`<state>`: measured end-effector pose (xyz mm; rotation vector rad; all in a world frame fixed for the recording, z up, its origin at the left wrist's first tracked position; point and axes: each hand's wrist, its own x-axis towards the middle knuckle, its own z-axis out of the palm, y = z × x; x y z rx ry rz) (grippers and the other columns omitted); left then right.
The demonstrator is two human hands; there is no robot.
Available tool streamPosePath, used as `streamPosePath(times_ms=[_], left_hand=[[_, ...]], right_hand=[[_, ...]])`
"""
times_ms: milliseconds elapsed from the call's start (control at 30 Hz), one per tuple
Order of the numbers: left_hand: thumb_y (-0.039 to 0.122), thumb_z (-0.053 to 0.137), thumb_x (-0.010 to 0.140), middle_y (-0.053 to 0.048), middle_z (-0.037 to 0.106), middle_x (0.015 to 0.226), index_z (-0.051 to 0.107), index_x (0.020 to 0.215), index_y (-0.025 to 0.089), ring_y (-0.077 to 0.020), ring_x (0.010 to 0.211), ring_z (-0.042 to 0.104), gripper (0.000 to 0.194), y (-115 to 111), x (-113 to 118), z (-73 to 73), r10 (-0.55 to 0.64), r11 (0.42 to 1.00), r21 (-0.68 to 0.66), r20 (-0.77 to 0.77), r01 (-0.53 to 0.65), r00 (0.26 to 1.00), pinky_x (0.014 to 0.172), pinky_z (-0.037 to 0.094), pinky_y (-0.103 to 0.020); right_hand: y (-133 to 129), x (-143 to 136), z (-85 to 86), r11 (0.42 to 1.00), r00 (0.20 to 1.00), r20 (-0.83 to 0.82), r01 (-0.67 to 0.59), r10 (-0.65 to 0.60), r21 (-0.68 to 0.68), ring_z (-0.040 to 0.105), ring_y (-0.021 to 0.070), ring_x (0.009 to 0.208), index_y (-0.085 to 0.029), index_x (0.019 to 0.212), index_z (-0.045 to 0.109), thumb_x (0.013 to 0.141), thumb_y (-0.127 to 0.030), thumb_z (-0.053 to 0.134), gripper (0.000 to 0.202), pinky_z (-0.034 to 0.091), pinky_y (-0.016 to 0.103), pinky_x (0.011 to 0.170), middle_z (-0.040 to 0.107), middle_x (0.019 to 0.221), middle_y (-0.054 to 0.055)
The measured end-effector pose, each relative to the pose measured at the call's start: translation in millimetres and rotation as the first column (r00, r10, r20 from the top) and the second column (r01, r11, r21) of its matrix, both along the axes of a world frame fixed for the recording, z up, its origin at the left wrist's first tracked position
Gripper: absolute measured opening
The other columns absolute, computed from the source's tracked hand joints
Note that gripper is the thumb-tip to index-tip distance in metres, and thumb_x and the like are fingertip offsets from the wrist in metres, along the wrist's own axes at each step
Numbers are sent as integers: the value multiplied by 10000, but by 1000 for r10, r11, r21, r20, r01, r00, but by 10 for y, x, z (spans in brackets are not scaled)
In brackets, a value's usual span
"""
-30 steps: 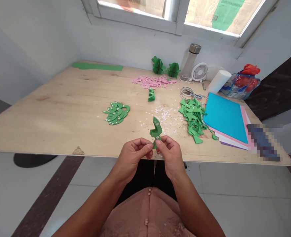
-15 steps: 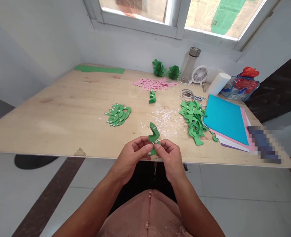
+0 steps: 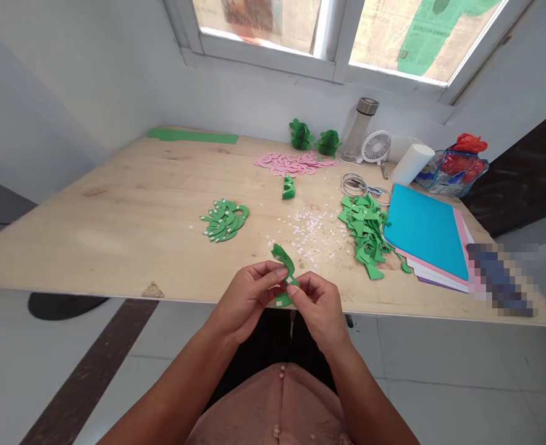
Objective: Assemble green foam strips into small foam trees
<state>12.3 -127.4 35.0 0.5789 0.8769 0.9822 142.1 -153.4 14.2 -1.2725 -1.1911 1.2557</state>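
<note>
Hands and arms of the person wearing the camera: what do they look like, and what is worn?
The left hand and right hand are bare, with no gloves, rings or watch visible. The forearms show no sleeves as far as the view reaches. The top is dusty pink, with small round buttons down the front.

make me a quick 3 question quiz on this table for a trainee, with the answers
1. True or false: the left hand and right hand both touch the green paper piece.
2. Which colour is the top sheet of the paper stack: A pink, B blue, C purple?
3. Fill in: the white fan stands between the bottle and the white ____.
Key: 1 true; 2 B; 3 roll.
</note>
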Motion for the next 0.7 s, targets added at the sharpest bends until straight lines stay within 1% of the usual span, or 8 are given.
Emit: streamPosePath(times_ms=[67,133,233,333,467,533,600,700], left_hand=[[245,767,650,3,541,614,636,634,139,-95,581,483,169,-7,-14,0,7,999,36,-75,-4,997,555,421,-206],[258,761,660,-4,561,638,657,660,142,-103,603,495,156,-15,-27,-7,2,998,70,-152,9,988,574,425,-211],[288,743,682,-15,580,661,675,670,142,-111,623,503,161,-34,-41,-31,-45,992,109,-223,70,974,591,425,-219],[312,724,707,-12,577,653,681,669,143,-108,620,497,179,-57,-52,-59,-85,984,128,-259,121,962,592,418,-216],[304,730,703,-9,601,684,685,718,156,-115,647,524,155,-80,-75,-64,-99,981,131,-304,145,948,622,433,-220],[296,744,686,-17,637,758,688,799,174,-134,693,556,175,-83,-84,-41,-71,983,141,-311,120,948,644,451,-235],[289,758,667,-27,660,837,688,869,188,-157,761,583,236,-80,-83,-4,-17,985,161,-298,67,954,678,467,-248],[270,765,656,-24,657,838,695,833,178,-161,816,587,211,-67,-65,50,49,981,196,-267,5,963,730,464,-238]], right_hand=[[2,14,19,1000,998,68,2,-3,14,430,101,544,-170,674,586,764,-271,589,135,347,226,526,530,590,-31],[9,35,29,999,993,110,29,-34,42,479,114,583,-170,737,617,768,-285,594,121,383,232,556,580,642,-12],[33,61,29,993,988,130,77,-89,91,520,129,628,-175,831,641,770,-306,605,149,415,242,592,619,699,4],[53,59,28,991,987,137,72,-88,117,517,127,617,-174,783,638,777,-295,592,130,421,246,596,615,689,4],[47,31,39,988,983,146,91,-109,124,512,123,594,-167,743,629,774,-272,580,120,420,247,584,612,668,4],[35,19,52,986,980,159,95,-116,134,513,123,591,-164,740,632,775,-270,577,125,421,246,576,617,666,6],[23,10,70,985,978,175,85,-111,152,510,121,584,-165,728,629,775,-256,572,118,420,242,568,616,656,3],[10,7,97,984,975,205,52,-87,172,507,119,577,-172,716,619,779,-233,567,102,417,241,564,607,640,-1]])
